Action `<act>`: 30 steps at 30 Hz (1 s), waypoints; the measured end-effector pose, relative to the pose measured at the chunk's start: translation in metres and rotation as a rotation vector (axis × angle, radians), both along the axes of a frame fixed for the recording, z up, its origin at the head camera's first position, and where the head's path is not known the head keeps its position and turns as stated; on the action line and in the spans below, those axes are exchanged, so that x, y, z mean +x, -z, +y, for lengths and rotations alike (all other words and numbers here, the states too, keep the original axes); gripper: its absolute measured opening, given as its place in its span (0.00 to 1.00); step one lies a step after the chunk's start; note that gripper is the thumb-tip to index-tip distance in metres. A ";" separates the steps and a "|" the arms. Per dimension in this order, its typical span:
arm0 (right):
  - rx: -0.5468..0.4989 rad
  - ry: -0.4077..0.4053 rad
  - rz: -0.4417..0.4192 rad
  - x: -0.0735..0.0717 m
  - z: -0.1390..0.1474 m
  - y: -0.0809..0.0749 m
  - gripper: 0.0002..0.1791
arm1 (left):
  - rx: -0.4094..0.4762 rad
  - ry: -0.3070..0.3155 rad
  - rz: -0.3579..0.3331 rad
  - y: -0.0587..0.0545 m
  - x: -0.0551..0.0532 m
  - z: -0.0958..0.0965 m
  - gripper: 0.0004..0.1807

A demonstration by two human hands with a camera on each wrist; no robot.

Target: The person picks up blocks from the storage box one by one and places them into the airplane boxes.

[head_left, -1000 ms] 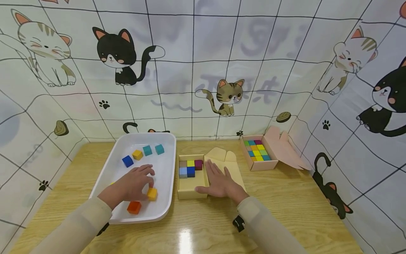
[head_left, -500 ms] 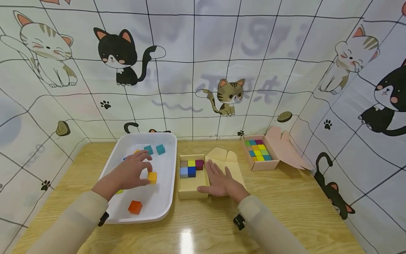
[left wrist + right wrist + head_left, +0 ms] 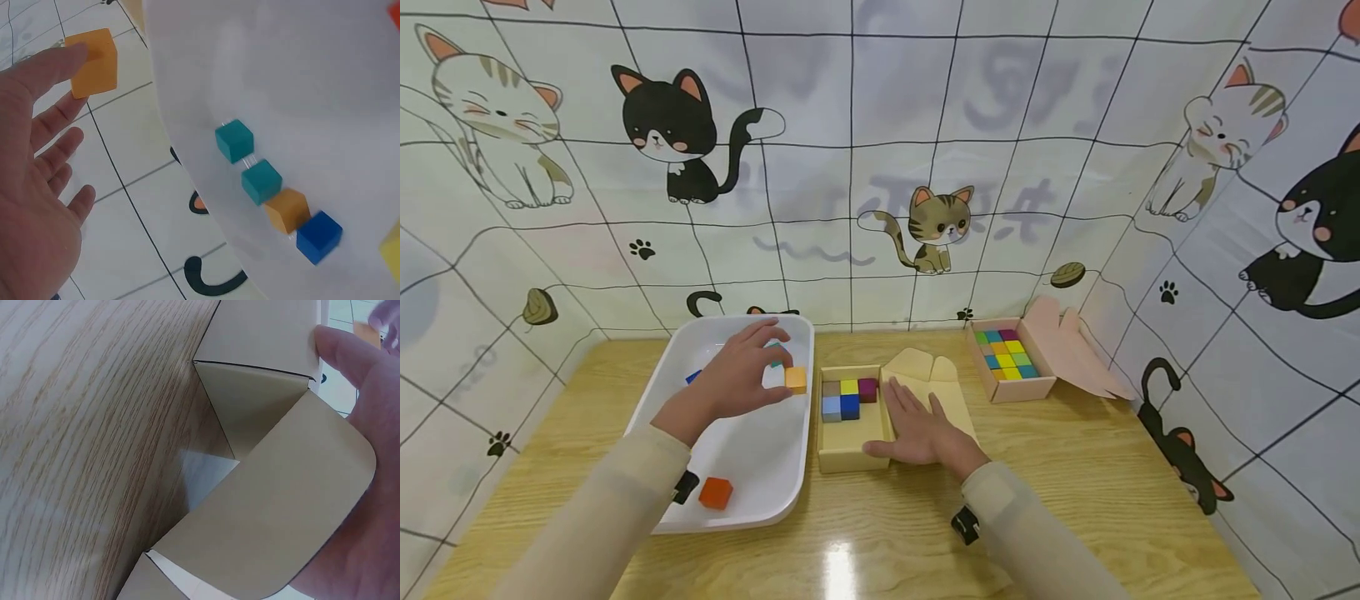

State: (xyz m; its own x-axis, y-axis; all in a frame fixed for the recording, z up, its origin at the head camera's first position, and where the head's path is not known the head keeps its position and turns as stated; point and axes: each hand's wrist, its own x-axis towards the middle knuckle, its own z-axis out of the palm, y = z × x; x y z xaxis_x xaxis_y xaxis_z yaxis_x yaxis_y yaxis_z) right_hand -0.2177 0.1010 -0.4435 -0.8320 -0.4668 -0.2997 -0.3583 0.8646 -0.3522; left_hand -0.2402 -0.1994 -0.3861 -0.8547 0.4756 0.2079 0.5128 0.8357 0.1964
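Observation:
My left hand (image 3: 733, 375) pinches an orange-yellow cube (image 3: 795, 380) between thumb and index finger, over the right side of the white tray (image 3: 748, 458). In the left wrist view the held cube (image 3: 94, 69) is raised, with the other fingers spread loosely below it. My right hand (image 3: 921, 433) rests with straight fingers along the right edge of the small cream box (image 3: 853, 460) and its folded-back lid (image 3: 951, 400). Several cubes sit in the back of that box, among them a blue cube (image 3: 849, 407) and a purple cube (image 3: 867, 389).
The tray holds a red-orange cube (image 3: 716, 493), two teal cubes (image 3: 234, 141), another orange cube (image 3: 287, 211), a blue cube (image 3: 319, 237) and a yellow cube (image 3: 392, 250), partly hidden by my left arm in the head view. A pink box (image 3: 1022, 389) filled with coloured cubes stands back right.
My left hand has taken hold of the orange-yellow cube from the tray and carried it up, back and to the right. The right hand stays at the cream box.

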 end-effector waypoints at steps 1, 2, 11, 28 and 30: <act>0.002 0.002 0.003 0.000 0.000 0.000 0.56 | 0.004 0.002 0.004 -0.001 -0.002 0.004 0.15; 0.001 0.003 0.004 0.000 0.000 0.000 0.57 | 0.010 0.000 0.004 -0.001 -0.003 0.009 0.15; 0.006 0.008 0.001 -0.002 -0.001 0.001 0.56 | 0.028 0.011 -0.027 0.007 -0.018 0.045 0.16; 0.018 0.012 -0.027 -0.003 -0.001 -0.004 0.55 | -0.046 0.049 -0.124 0.035 -0.033 0.091 0.17; 0.011 0.010 -0.022 -0.003 -0.001 -0.003 0.55 | -0.066 0.055 -0.129 0.039 -0.035 0.095 0.17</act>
State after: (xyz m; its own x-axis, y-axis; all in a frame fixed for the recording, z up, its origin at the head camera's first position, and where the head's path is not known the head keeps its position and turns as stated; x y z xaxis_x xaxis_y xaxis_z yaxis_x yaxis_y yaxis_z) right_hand -0.2206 0.1002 -0.4409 -0.8300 -0.4547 -0.3230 -0.3416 0.8722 -0.3500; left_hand -0.2747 -0.1045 -0.4252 -0.8446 0.5315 0.0648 0.5323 0.8204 0.2087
